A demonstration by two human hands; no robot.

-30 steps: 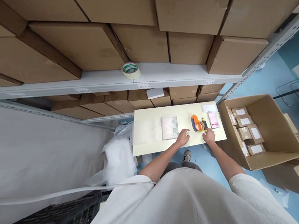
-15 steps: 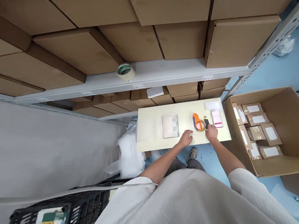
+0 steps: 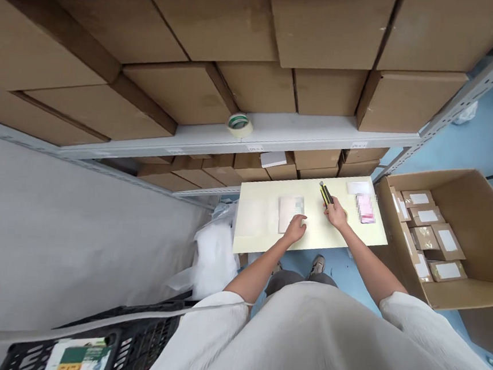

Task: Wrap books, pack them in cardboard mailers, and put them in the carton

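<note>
My right hand (image 3: 336,212) is closed around a black and yellow utility knife (image 3: 326,195), its tip pointing away from me above the pale table (image 3: 251,231). Beneath that hand, most of the tape dispenser is hidden; only a bit of the tape roll (image 3: 346,214) shows. My left hand (image 3: 296,228) is open, fingers curved and thumb apart, at the near right corner of a flat package in clear wrap (image 3: 288,207). Whether it touches the package I cannot tell. A pink-screened phone (image 3: 366,209) and a white slip (image 3: 359,187) lie at the table's right end.
A large open carton (image 3: 476,228) with several small labelled boxes stands at the right. Shelves of cardboard boxes (image 3: 255,85) rise ahead, with a tape roll (image 3: 239,125) on the shelf edge. White plastic wrap (image 3: 214,257) and a black crate (image 3: 130,330) are at the left.
My right hand has picked up the utility knife from beside the tape dispenser and moved left over the dispenser. My left hand has moved left to the package. The view has shifted.
</note>
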